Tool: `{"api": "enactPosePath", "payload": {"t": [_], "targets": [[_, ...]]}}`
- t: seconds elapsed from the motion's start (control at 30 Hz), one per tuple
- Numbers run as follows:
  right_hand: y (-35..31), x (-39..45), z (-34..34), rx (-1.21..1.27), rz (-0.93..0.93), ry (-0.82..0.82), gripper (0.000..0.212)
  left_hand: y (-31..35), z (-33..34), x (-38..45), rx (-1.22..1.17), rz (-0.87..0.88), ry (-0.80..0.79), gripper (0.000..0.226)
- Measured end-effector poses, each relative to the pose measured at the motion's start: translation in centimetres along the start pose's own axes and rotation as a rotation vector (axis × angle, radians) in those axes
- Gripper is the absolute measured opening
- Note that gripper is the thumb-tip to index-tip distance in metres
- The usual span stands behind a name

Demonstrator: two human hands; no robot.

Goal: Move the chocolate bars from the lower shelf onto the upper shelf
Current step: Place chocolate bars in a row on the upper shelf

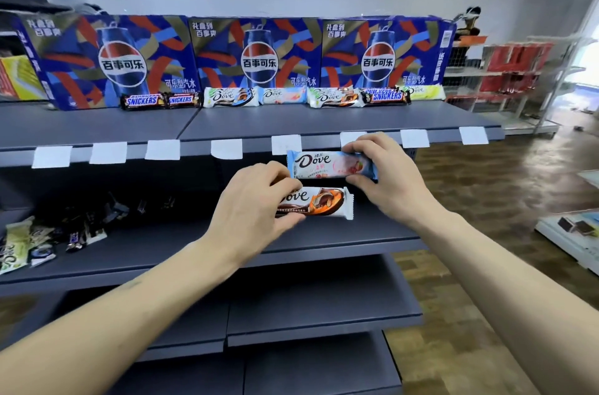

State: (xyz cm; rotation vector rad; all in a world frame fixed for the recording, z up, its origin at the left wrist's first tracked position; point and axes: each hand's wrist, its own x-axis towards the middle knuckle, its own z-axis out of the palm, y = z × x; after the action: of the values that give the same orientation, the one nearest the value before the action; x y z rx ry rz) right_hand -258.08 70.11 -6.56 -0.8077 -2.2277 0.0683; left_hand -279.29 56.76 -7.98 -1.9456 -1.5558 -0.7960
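My right hand (387,177) grips a light blue and pink Dove bar (330,165), held level just below the front edge of the upper shelf (227,127). My left hand (256,206) holds a white and brown Dove bar (319,202) by its left end, above the lower shelf (194,252). Along the back of the upper shelf stands a row of several bars, Snickers (160,100) and Dove (230,97). More bars lie in a loose heap (42,242) at the left of the lower shelf.
Three big blue Pepsi cartons (256,53) stand behind the row on the upper shelf. White price tags (227,149) hang along its front edge. Further grey shelves (324,307) lie below. A wire rack with red packs (515,70) stands at the right over wooden floor.
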Motion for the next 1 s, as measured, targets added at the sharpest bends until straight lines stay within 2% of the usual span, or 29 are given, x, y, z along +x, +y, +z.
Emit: {"api": "enactPosePath", "payload": {"t": [0.3,0.7,1.0], "targets": [[2.3,6.1,0.9,-0.015,-0.033,0.002,0.045,-3.9,1.6,4.2,0.044,-0.058,-0.013,0.044],[5.8,16.8,7.1,0.005,-0.053,-0.006,0.046,-13.7,5.0,11.0,0.075,-0.085,-0.008,0.046],[7.6,22.2,9.9,-0.015,-0.074,-0.066,0.045,-16.8,6.7,14.2,0.068,-0.097,-0.039,0.044]]}}
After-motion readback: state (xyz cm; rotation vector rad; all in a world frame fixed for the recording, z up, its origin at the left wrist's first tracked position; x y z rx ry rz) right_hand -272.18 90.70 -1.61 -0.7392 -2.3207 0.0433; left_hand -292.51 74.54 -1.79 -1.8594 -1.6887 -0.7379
